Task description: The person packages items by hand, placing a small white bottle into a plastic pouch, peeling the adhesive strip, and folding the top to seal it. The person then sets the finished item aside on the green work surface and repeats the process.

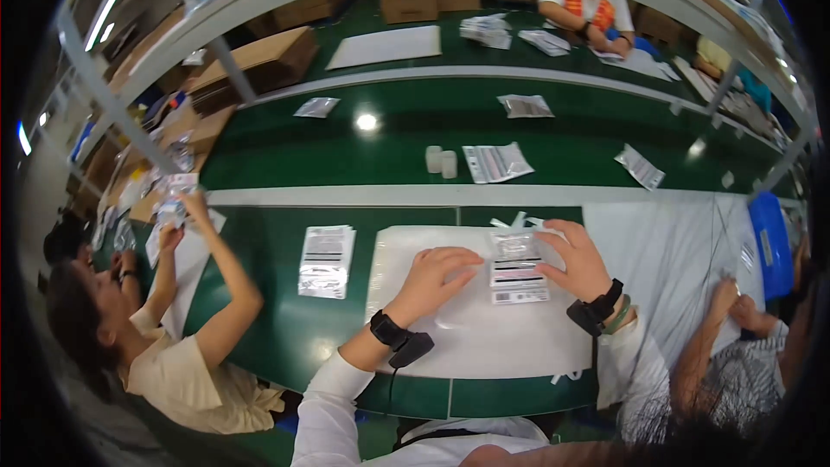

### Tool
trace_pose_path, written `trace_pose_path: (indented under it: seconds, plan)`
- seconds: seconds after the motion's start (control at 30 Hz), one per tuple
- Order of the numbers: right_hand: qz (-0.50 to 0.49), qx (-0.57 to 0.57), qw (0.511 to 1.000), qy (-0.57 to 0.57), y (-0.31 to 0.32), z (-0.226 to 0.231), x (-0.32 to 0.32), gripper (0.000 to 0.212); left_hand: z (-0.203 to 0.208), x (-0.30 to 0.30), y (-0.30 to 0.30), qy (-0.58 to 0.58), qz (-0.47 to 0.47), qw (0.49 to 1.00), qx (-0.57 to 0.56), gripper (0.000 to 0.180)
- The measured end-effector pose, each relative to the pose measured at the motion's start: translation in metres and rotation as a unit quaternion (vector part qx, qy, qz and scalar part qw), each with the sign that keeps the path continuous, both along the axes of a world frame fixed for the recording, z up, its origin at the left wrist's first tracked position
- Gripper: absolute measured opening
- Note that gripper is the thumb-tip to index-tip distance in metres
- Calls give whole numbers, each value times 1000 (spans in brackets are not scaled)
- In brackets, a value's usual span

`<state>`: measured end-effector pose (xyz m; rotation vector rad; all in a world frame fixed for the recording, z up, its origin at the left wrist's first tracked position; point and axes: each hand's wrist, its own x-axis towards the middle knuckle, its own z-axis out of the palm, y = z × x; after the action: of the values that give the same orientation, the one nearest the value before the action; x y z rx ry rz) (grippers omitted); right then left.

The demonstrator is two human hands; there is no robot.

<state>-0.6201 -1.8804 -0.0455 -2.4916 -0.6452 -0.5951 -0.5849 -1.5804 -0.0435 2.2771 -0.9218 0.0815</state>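
Observation:
A flat silver-and-white printed pouch (517, 275) lies on a white sheet (484, 342) in front of me. To its left hovers my left hand (437, 278), its fingers curved but apart from the thumb, holding nothing. My right hand (577, 264) is at the pouch's right side with thumb and fingers spread; its thumb is at the pouch's edge, and I cannot tell if it touches. Several thin white strips (519, 220) lie just beyond the pouch. A stack of similar pouches (327, 261) rests on the green table left of the sheet.
Beyond a pale rail (363, 196), a green surface carries scattered pouches (499, 162) and two small whitish cylinders (434, 159). A co-worker (173, 355) at left raises a clear packet. At right, another person's hands (735, 304) work near a blue bin (771, 242). Metal posts frame the bench.

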Motion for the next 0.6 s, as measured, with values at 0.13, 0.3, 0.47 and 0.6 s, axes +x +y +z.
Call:
trace_pose_path:
  seconds: [0.13,0.3,0.47,0.6]
  plan:
    - [47,-81,994,48,7,0,28,63,30,1,60,-77,136,988,0,28]
    - [60,-152,984,69,-15,25,70,80,-24,-6,179,-213,327,910,139,27]
    - [-127,-47,983,-125,-33,35,67,74,-13,-20,182,-132,367,902,184,31]
    - [-46,79,996,-20,-26,7,31,55,34,-17,119,-243,343,906,55,26]
